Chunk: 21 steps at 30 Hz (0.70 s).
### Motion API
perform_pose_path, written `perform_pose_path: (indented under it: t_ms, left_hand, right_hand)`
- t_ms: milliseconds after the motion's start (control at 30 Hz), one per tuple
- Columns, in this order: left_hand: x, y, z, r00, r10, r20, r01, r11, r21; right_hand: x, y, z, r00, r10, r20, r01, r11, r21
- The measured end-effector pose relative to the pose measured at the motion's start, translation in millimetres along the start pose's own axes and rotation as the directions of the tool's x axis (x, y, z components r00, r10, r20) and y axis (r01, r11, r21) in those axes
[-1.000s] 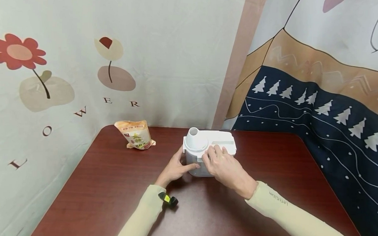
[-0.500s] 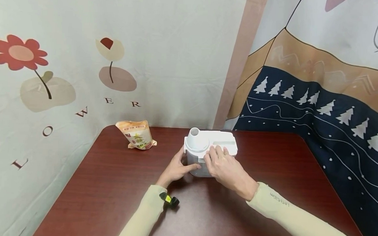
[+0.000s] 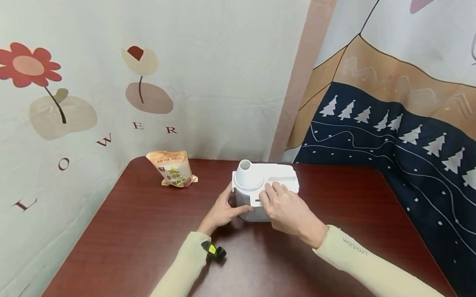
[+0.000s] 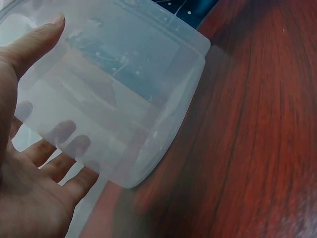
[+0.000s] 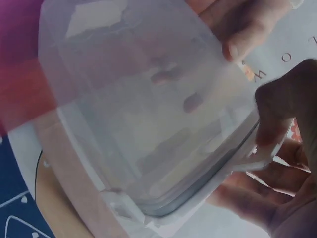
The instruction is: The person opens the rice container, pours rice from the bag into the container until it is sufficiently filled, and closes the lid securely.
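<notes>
A translucent plastic storage container [image 3: 255,216] stands upright near the table's far edge. Its white lid [image 3: 278,168] carries a cone-shaped spout [image 3: 245,177] at the left. My left hand [image 3: 221,213] grips the container's left side; in the left wrist view its thumb lies on the near wall, with the fingers behind the clear plastic [image 4: 114,109]. At the lid's front edge, my right hand [image 3: 288,210] pinches the white latch [image 3: 255,201], fingers curled over the top. From the right wrist view, the thumb presses against the latch flap [image 5: 255,161], which sticks outward.
An orange and white food pouch [image 3: 174,170] stands at the table's back left. The dark red-brown table [image 3: 140,250] backs onto a printed curtain [image 3: 224,78]. A small black strap device [image 3: 214,250] sits on the left wrist.
My right hand has shifted slightly right and down along the lid's front edge. The front latch is more exposed, with a dark slot showing. Container and left hand stay put.
</notes>
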State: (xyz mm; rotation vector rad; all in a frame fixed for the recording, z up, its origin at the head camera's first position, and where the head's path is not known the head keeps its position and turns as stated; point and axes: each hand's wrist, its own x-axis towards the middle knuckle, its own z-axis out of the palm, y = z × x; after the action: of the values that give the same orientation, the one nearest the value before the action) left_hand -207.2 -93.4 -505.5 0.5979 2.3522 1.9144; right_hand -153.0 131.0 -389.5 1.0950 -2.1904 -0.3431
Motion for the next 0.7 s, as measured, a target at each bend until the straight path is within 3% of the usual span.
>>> perform_pose_path:
  t_ms: [200,367,700]
  left_hand:
    - [0.6,-0.8,-0.6,1.0,0.004,0.004,-0.004,1.0,-0.004]
    - [0.4,-1.8,-0.3,1.0,-0.019,0.006,0.019,1.0,0.001]
    - [0.8,2.3,-1.5,1.0,-0.019,0.019,0.02,0.999,-0.031]
  right_hand:
    - [-0.3,3,-3,1.0,0.01,0.006,-0.011,0.998,0.06]
    - [-2.1,8,-7,0.999,0.049,-0.001,-0.048,0.985,0.166]
    - [-2.4,17,-17,0.975,0.174,0.138,-0.21,0.925,0.316]
